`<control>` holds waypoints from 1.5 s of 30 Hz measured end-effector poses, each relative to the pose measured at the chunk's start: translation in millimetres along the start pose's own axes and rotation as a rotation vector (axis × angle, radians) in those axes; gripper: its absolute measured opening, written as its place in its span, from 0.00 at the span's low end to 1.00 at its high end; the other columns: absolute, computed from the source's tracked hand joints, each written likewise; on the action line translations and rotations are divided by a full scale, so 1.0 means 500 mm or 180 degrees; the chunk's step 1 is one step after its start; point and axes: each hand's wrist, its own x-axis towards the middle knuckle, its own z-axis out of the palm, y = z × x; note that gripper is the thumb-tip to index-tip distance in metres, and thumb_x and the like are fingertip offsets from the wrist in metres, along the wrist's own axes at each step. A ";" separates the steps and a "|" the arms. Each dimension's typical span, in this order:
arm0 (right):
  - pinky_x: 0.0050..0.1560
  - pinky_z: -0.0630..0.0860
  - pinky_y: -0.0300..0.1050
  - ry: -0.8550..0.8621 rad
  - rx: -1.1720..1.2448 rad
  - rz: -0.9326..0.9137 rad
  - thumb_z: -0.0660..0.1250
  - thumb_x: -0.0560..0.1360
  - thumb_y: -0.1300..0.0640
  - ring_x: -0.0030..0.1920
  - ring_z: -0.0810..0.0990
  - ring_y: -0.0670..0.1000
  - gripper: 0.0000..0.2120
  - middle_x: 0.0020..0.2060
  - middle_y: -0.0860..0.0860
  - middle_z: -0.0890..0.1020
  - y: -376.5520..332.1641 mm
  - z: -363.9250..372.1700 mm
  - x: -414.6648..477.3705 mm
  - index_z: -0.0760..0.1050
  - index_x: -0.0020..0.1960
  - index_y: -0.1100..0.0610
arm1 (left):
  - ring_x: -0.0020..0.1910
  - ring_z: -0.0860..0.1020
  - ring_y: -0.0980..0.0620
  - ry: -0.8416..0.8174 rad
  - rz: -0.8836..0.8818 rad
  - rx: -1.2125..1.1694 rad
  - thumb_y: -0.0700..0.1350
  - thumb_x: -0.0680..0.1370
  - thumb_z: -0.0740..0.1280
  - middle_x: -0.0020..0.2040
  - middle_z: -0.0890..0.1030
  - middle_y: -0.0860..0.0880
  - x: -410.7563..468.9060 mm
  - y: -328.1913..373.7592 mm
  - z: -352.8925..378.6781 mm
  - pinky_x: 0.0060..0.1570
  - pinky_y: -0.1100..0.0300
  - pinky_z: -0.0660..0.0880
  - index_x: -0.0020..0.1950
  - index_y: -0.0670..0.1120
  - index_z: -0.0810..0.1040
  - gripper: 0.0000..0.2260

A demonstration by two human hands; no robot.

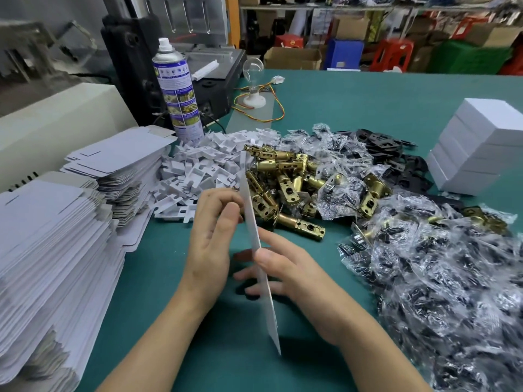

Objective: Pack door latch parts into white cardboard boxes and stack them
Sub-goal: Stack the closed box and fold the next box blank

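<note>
Work surface: teal-green matte tabletop, running back to a straight far edge. Behind it, metal shelving with brown cardboard cartons beneath. Red plastic stools, a blue plastic crate and a green plastic bin stand alongside. Cream machine housing at left. Light even, shadows soft.

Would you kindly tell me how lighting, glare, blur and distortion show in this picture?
Head view: even, diffuse light, with a soft shadow on the green table below the right hand; white glare speckles the plastic bags; wide-angle distortion seems to lean the spray can; the flat carton looks slightly smeared; far shelves are soft.
</note>
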 end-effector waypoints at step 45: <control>0.54 0.85 0.51 0.0835 0.0707 -0.0323 0.67 0.79 0.51 0.55 0.87 0.56 0.13 0.55 0.55 0.88 0.001 -0.040 0.004 0.83 0.59 0.54 | 0.48 0.88 0.51 -0.0160 -0.1380 -0.0780 0.51 0.74 0.73 0.49 0.89 0.47 0.006 0.015 -0.005 0.46 0.64 0.82 0.50 0.56 0.89 0.07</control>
